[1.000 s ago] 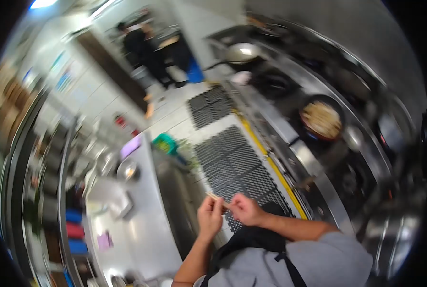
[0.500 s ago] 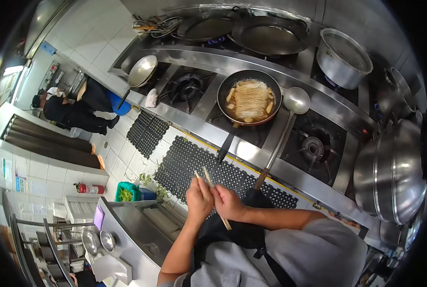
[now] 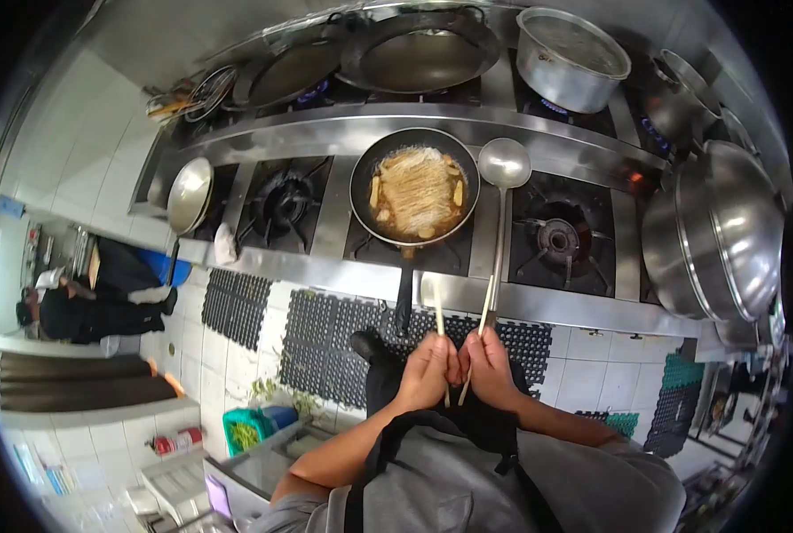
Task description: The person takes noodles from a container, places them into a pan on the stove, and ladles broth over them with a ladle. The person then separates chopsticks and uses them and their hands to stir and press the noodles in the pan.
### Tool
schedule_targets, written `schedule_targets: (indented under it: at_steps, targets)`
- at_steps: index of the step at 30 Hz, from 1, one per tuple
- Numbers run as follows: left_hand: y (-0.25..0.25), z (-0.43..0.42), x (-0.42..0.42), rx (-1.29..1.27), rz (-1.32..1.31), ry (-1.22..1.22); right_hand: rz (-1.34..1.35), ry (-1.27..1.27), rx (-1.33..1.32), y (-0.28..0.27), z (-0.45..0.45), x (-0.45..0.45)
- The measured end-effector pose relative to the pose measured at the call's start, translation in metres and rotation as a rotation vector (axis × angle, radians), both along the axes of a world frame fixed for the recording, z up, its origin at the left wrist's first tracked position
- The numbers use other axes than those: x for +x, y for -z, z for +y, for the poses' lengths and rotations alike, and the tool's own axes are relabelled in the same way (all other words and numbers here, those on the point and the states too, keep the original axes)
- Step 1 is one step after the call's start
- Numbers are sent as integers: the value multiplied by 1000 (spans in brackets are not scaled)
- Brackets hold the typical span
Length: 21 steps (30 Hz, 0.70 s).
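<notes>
My left hand is closed around one pale wooden chopstick, whose upper end points at the stove. A second chopstick is pinched in my right hand. Both hands are close together in front of my apron, with the sticks' tips spread apart. Beyond them, a black frying pan sits on a burner, its handle towards me. In it lies a block of thin noodles in brown liquid, with yellowish pieces around the edge. To the pan's right rests a long-handled ladle.
Two wide pans and a large pot stand on the back burners, some with blue flames. Big metal bowls lean at the right. A small pan sits at the left. Far left, another person bends over a counter.
My hands have moved slightly apart, and the chopsticks, close together before, now stand separated, one in each hand. The camera view has turned, shifting the stove leftward.
</notes>
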<state>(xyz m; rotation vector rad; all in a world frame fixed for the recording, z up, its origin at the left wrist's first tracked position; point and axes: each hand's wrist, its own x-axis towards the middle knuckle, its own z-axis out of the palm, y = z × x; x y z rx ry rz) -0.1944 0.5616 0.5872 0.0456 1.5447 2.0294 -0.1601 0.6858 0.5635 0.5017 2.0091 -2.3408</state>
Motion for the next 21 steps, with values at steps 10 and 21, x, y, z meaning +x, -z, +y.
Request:
schedule_targets:
  at_steps: [10, 21]
  targets:
    - [-13, -173, -233, -363, 301, 45, -208, 269, 793, -20, 12, -48]
    - [-15, -47, -367, -1049, 1682, 835, -263, -457, 1780, -59, -13, -255]
